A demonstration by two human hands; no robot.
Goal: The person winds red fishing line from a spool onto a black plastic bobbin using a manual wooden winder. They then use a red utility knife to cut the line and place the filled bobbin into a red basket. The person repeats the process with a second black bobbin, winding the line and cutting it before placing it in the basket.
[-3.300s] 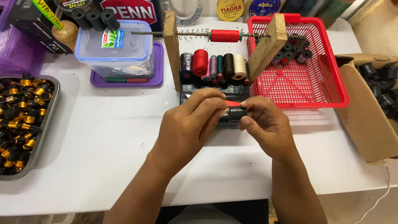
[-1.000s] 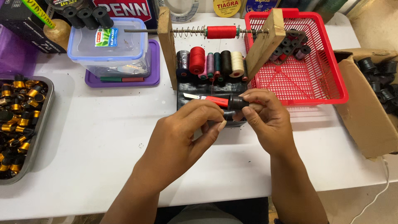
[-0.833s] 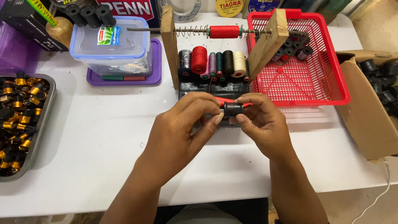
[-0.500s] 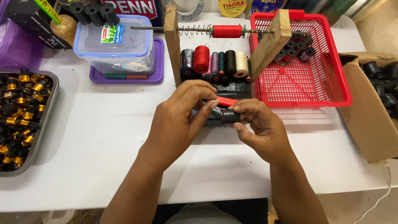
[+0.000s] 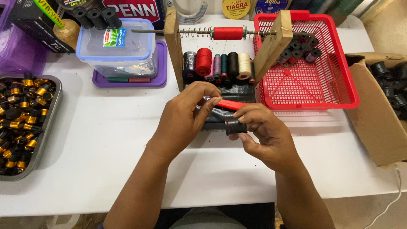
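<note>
On a white worktable [image 5: 106, 140], in front of a wooden thread rack [image 5: 176, 46] and a red plastic basket [image 5: 313, 89], both forearms reach in from below and meet at the middle. The right hand [image 5: 265, 133] curls closed around a small black cylindrical spool [image 5: 234, 125], just above the table. The left hand [image 5: 188, 116] is closed beside it, fingertips pinching a red-handled knife [image 5: 232, 104].

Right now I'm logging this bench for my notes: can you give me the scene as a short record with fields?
left hand: left hand pinching near the red-handled cutter
right hand: right hand gripping a small black cylinder
behind the hands: row of thread spools; red spool on a rod
right side: red basket
left side: metal tray of black and gold parts
</note>
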